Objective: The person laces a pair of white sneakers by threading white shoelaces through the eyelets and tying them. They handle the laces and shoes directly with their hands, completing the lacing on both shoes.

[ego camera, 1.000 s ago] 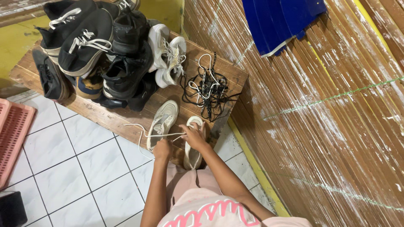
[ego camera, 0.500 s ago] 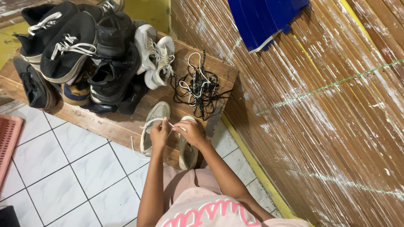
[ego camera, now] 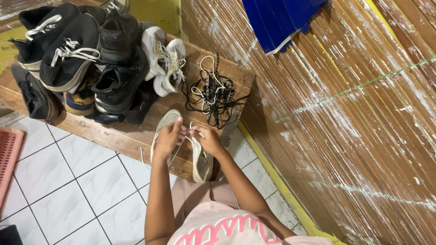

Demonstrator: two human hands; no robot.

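Both hands, left (ego camera: 169,136) and right (ego camera: 208,139), pinch a lace (ego camera: 187,134) over a pale shoe (ego camera: 163,129). Lacing seems underway. Threading the next eyelet needs a fine pinch.

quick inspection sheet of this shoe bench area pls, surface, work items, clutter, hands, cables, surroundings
surface: worn wooden bench, scuffed, on white tile floor
job's things: two pale shoes, left pale shoe and right pale shoe, side by side at the bench's front edge, with white lace trailing
clutter: pile of black shoes, white sneakers, tangle of loose laces
grippers: left hand and right hand pinch lace between the pale shoes
cables: nothing seen
surroundings: slatted wooden wall, blue cloth, pink crate
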